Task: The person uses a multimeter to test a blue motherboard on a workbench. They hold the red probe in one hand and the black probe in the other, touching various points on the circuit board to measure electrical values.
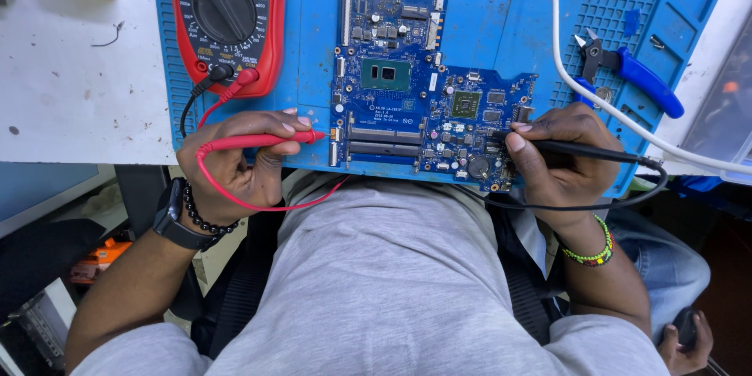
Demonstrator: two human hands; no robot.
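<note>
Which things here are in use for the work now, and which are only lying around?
In use: red probe in left hand; black probe in right hand; blue circuit board; red meter.

Lying about: blue-handled cutters; white cable; blue mat underneath.

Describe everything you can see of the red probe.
The red probe is a slim red plastic rod, lying level in the left hand. Its tip points right, at the left edge of the blue circuit board. Its red lead loops under the hand and also rises to the red meter.
</note>
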